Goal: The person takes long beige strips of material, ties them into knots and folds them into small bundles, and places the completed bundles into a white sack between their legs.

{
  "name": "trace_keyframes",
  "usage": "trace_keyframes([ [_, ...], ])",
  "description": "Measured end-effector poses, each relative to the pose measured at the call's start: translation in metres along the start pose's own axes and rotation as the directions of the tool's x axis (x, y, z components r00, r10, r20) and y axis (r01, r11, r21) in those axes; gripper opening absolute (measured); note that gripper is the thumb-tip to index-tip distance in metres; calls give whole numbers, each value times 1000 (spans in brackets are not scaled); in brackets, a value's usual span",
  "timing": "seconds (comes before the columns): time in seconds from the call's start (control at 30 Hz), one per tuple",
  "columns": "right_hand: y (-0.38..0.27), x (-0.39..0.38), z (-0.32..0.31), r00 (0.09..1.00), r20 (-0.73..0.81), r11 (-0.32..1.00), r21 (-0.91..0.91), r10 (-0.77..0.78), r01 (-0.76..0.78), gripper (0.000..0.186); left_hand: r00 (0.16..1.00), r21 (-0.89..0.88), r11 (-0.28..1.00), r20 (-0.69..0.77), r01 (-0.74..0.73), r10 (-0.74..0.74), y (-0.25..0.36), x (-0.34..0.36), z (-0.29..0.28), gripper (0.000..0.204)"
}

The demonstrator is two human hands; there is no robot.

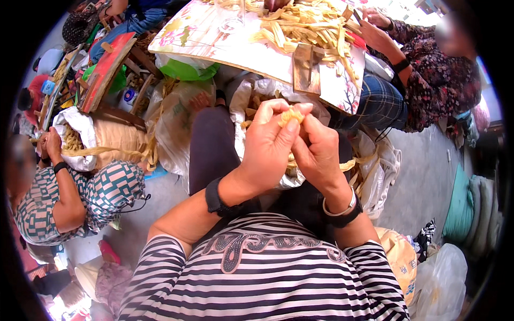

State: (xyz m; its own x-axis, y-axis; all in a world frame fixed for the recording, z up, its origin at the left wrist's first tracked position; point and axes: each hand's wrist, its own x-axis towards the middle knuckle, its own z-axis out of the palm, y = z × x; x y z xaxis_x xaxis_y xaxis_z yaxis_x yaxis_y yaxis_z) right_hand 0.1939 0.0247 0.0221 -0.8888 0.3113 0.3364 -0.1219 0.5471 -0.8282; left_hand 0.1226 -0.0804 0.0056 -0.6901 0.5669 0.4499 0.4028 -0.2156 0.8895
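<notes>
My left hand (269, 143) and my right hand (319, 151) meet above my lap, both closed. Between their fingertips they pinch a small bunched yellow fibrous strip (290, 116), which looks folded or plaited. Its exact make is partly hidden by the thumbs. Just beyond the hands stands a wooden block tool (307, 72) at the near edge of a flower-patterned tabletop (214, 45). A heap of similar yellow strips (310, 24) lies on that tabletop. Below my wrists, partly covered, a white sack between my knees holds more strips.
A clear glass (230, 21) stands on the tabletop. One person (439, 75) sits at the far right, another (64, 198) works at the left near a red board (110, 72). Plastic bags (182, 123) flank my legs; a yellow sack (397, 257) sits beside my right elbow.
</notes>
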Motion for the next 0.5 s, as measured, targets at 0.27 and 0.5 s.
trace_keyframes([
  [0.27,11,-3,-1,873,280,495,735,400,-463,19,986,351,932,92,97,-137,12,16,-14,15],
  [0.5,42,-4,-26,560,828,33,559,40,-829,9,941,442,847,287,-295,179,16,13,-16,2],
])
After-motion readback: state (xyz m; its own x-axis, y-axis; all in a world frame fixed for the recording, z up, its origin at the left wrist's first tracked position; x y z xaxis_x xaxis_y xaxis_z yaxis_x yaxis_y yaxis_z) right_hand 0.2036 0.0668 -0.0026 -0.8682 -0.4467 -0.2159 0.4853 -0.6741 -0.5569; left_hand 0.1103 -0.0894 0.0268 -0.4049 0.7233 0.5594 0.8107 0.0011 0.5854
